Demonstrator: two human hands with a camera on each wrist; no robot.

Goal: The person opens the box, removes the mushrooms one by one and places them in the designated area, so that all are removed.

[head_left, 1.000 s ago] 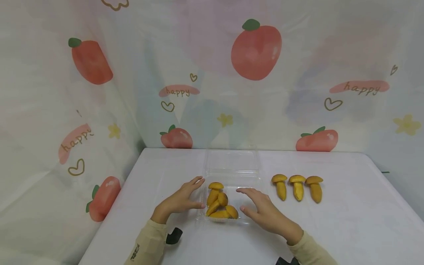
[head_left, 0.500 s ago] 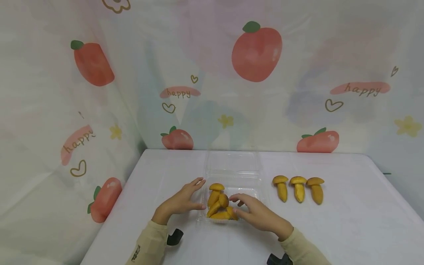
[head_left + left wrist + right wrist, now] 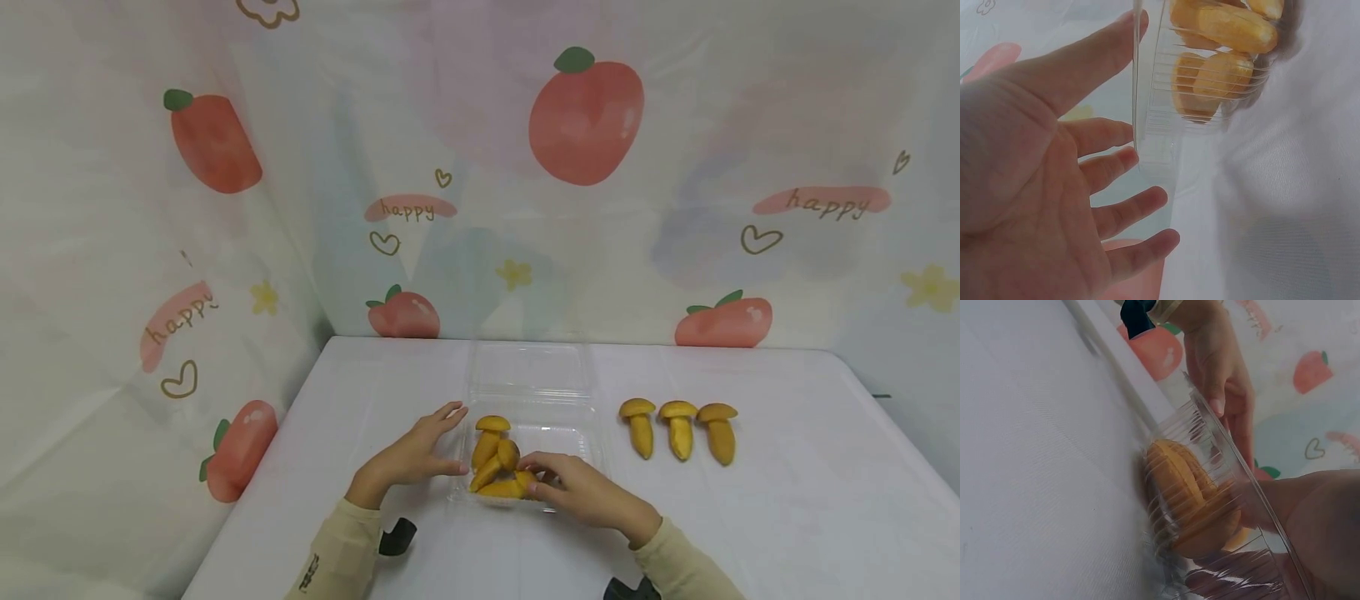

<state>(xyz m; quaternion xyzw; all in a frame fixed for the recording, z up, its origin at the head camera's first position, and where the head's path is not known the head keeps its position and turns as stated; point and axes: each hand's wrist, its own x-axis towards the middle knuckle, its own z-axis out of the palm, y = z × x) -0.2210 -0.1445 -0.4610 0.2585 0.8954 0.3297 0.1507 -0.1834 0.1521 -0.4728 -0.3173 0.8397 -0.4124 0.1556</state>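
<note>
Three mushrooms [image 3: 679, 433] lie toward the surface's [image 3: 787, 517] far-right corner; right hand [image 3: 588, 496] pinches another mushroom [image 3: 501, 490] along the box's [image 3: 551, 437] near edge, seemingly settling it; left hand [image 3: 408, 454] spread. Next: gentle release.

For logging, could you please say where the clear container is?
In the head view, the clear container lies between the left hand, on its left, and three loose mushrooms.

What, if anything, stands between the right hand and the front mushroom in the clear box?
Nothing visible. The right hand reaches into the clear box, its thumb and fingers at the front mushroom. The lid is folded back at the far side, out of the way.
</note>
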